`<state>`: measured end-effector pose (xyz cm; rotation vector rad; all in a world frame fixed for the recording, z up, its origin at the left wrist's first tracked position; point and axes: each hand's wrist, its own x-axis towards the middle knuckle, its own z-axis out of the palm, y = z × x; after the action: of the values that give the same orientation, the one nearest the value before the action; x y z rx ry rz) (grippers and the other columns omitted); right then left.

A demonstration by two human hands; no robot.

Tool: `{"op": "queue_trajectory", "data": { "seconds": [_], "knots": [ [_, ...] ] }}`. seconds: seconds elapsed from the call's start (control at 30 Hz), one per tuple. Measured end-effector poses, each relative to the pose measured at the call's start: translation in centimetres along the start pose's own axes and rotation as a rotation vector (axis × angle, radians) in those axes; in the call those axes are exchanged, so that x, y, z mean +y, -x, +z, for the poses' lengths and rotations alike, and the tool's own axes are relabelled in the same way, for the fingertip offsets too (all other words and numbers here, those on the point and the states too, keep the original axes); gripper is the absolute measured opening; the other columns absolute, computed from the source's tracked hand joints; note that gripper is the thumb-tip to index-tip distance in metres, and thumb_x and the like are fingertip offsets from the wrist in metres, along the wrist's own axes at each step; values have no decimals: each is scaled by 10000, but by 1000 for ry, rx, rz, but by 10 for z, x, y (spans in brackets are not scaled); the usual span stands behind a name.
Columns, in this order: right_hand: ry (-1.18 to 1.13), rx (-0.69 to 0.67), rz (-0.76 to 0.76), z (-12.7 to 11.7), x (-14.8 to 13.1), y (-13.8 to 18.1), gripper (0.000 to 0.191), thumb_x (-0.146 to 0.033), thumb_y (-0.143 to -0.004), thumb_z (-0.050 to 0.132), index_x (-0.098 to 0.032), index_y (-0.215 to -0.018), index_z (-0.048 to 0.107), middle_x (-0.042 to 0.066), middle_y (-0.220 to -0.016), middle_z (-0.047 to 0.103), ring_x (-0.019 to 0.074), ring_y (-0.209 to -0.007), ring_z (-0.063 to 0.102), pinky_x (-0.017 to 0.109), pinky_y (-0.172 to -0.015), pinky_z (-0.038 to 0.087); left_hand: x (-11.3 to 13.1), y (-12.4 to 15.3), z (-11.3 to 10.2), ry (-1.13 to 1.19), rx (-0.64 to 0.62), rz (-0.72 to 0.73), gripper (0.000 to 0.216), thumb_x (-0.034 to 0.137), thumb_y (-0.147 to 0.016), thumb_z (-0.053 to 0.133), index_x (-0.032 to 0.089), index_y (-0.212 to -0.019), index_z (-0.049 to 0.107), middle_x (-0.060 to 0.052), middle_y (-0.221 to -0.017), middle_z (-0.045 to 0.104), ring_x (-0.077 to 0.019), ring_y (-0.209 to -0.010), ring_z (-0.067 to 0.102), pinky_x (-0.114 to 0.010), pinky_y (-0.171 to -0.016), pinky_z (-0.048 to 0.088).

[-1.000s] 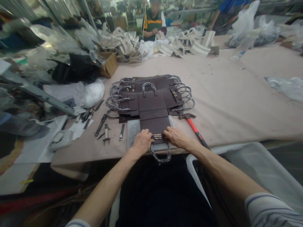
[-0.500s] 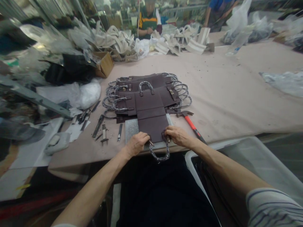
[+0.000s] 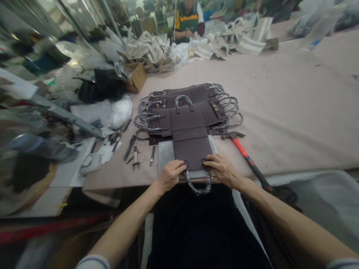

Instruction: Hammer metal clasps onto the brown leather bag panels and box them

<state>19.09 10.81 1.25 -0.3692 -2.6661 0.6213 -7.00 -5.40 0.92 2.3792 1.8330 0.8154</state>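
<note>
Brown panel [image 3: 192, 147] near hammer [image 3: 241, 150] (marking [image 3: 249, 161] illegible)

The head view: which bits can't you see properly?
All in the head view:
Grey slab: middle hidden under the brown panel.
Nearer handle: ends partly covered by the left hand and right hand.
Co-worker: cut off by the top edge.
White bag: contents too blurred.

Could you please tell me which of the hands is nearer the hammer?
Right. The right hand is beside the hammer; the left hand is farther off, across the brown panel.
</note>
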Motion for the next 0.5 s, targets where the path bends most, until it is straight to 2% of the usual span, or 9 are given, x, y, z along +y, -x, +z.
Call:
{"op": "queue_trajectory", "data": {
  "seconds": [0.13,0.2,0.3,0.4,0.5],
  "knots": [
    [-97,142,125,8,2,-7,344,-230,-998,411,-232,-1135,726,98,-1145,702,251,-1045,637,438,-928,511,4,7,0,55,129,-219,366,76,-943,432,186,-1141,720,-129,-1174,742,-222,-1119,696,-401,-1000,578],
    [-73,196,170,13,1,-14,272,-312,-993,475,-218,-1035,727,100,-1060,718,262,-980,648,441,-884,509,-2,10,-6,16,163,-355,334,84,-939,459,191,-1097,732,-128,-1130,753,-233,-1086,704,-396,-980,573],
    [-5,270,156,20,-3,-22,191,-350,-930,587,-211,-955,716,112,-1007,711,277,-914,631,452,-838,495,-18,16,-23,-72,209,-622,296,111,-951,470,185,-1051,739,-124,-1060,760,-240,-1034,711,-382,-946,557],
    [-4,306,130,26,-1,-23,173,-326,-926,582,-221,-955,716,109,-1010,704,279,-930,630,449,-838,486,-44,19,-44,-151,148,-939,233,180,-949,528,183,-1027,747,-129,-1048,765,-254,-1016,713,-372,-919,539],
    [-3,315,147,30,2,-22,160,-323,-918,592,-226,-950,716,99,-1006,704,275,-932,633,447,-844,483,-71,15,-57,-176,32,-1110,225,317,-917,615,177,-1024,755,-156,-1049,772,-285,-1014,718,-380,-888,532]
  ]
}}
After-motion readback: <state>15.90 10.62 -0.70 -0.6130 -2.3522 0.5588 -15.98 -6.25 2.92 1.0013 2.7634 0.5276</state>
